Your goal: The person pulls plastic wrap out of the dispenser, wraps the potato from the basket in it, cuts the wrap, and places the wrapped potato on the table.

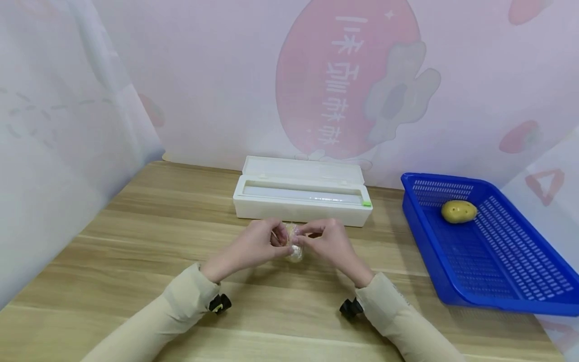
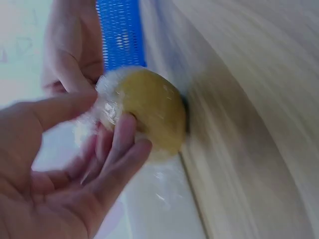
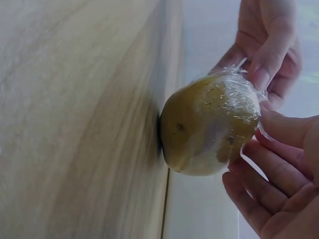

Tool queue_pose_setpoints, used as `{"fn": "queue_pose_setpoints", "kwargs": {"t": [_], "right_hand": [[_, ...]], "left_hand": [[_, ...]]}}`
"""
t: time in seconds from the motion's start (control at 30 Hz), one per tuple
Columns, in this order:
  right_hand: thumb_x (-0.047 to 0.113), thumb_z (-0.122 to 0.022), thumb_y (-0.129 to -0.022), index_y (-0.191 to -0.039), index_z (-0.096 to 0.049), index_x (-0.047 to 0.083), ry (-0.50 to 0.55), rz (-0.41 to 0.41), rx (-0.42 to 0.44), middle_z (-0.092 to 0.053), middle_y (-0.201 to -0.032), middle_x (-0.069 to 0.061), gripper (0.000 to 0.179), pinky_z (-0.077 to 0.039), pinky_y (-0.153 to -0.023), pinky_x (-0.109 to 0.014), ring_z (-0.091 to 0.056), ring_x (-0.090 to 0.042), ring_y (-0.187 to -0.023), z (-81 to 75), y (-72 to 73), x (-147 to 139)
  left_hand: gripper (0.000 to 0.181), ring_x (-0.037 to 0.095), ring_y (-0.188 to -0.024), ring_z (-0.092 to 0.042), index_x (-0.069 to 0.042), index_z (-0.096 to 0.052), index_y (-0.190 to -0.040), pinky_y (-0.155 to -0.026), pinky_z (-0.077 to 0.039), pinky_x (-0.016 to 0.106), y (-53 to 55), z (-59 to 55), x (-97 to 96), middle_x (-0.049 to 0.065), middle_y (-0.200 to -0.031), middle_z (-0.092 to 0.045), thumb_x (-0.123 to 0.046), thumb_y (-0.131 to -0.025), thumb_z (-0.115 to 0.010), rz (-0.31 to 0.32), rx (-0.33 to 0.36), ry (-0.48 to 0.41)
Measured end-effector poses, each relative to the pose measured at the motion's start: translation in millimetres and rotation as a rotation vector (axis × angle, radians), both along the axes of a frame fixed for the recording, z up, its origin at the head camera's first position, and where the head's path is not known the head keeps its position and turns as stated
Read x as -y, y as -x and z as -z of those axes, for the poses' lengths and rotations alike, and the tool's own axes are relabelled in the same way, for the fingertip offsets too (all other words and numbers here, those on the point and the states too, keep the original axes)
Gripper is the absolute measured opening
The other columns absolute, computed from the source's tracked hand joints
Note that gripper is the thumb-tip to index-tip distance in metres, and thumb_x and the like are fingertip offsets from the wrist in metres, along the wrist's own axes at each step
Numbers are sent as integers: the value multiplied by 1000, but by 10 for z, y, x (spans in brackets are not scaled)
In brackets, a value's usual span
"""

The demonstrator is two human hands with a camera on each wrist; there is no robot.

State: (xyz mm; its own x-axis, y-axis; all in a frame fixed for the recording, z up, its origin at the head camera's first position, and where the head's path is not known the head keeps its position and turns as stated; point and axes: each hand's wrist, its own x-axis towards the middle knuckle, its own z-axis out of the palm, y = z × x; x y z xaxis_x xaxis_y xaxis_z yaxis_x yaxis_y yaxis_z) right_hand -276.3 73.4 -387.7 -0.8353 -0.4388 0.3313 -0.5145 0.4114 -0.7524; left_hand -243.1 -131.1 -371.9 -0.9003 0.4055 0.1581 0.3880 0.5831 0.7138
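A yellow potato (image 3: 192,127) sits on the wooden table, its upper side covered in crinkled cling film (image 3: 239,97). From the left, my left hand (image 1: 258,246) pinches the bunched film between thumb and fingers at the top of the potato. My right hand (image 1: 329,245) does the same from the right, thumb and forefinger meeting on the film. The left wrist view shows fingertips (image 2: 125,127) of the left hand against the wrapped potato. In the head view, the hands partly hide it.
Just behind the hands stands a long white cling film box (image 1: 303,211), lid raised, a roll (image 1: 298,194) inside and a green tab (image 1: 367,204) at its right end. To the right, a blue plastic basket (image 1: 418,226) holds another potato (image 1: 459,211). A printed cloth backdrop (image 1: 217,90) borders the table.
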Motion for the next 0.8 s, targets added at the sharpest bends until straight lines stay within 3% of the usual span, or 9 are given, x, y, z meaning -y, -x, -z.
{"fn": "queue_pose_setpoints", "kwargs": {"t": [0.1, 0.2, 0.3, 0.4, 0.6, 0.8], "right_hand": [[20, -84, -79, -90, -80, 16, 21, 5, 46, -73, -86, 8, 13, -55, -67, -26, -69, -14, -78, 3, -2, 7], [19, -84, -79, -93, -79, 14, 48, -2, 79, -73, -88, 7, 15, -56, -68, -27, -70, -15, -80, 3, 8, 6], [18, -83, -80, -92, -79, 13, 73, -11, 99, -73, -88, 6, 14, -56, -71, -28, -71, -15, -82, 13, 31, -5], [16, -82, -81, -92, -79, 13, 99, -16, 106, -74, -88, 4, 12, -56, -72, -29, -71, -13, -82, 29, 52, -15], [10, -78, -84, -92, -79, 8, 128, 15, 80, -74, -88, 2, 8, -56, -71, -27, -70, -10, -80, 59, 68, -14], [7, -77, -85, -91, -79, 5, 82, -19, -35, -74, -92, -1, 7, -56, -72, -28, -70, -11, -84, 77, 85, -12]], "left_hand": [[35, 15, -78, -65, -4, -57, -100, -64, -54, 24, -50, -22, -63, 5, -95, -61, -9, -78, -84, -55, -54, -15], [45, 17, -85, -63, -5, -57, -105, -68, -53, 26, -66, -31, -83, 6, -106, -56, -10, -73, -88, -65, -200, 26], [43, 17, -87, -61, -8, -63, -104, -69, -51, 27, -53, -26, -72, 3, -112, -53, -14, -72, -90, -44, -367, 90], [32, 14, -81, -62, -12, -72, -102, -64, -50, 25, -48, -25, -56, 0, -111, -58, -16, -74, -89, -10, -438, 134], [32, 12, -72, -61, -11, -76, -111, -54, -46, 20, -42, -33, -44, -2, -105, -66, -25, -83, -82, 18, -392, 262], [40, 10, -74, -59, -11, -74, -114, -55, -46, 20, -37, -33, -7, -5, -107, -61, -33, -82, -81, 49, -313, 308]]}}
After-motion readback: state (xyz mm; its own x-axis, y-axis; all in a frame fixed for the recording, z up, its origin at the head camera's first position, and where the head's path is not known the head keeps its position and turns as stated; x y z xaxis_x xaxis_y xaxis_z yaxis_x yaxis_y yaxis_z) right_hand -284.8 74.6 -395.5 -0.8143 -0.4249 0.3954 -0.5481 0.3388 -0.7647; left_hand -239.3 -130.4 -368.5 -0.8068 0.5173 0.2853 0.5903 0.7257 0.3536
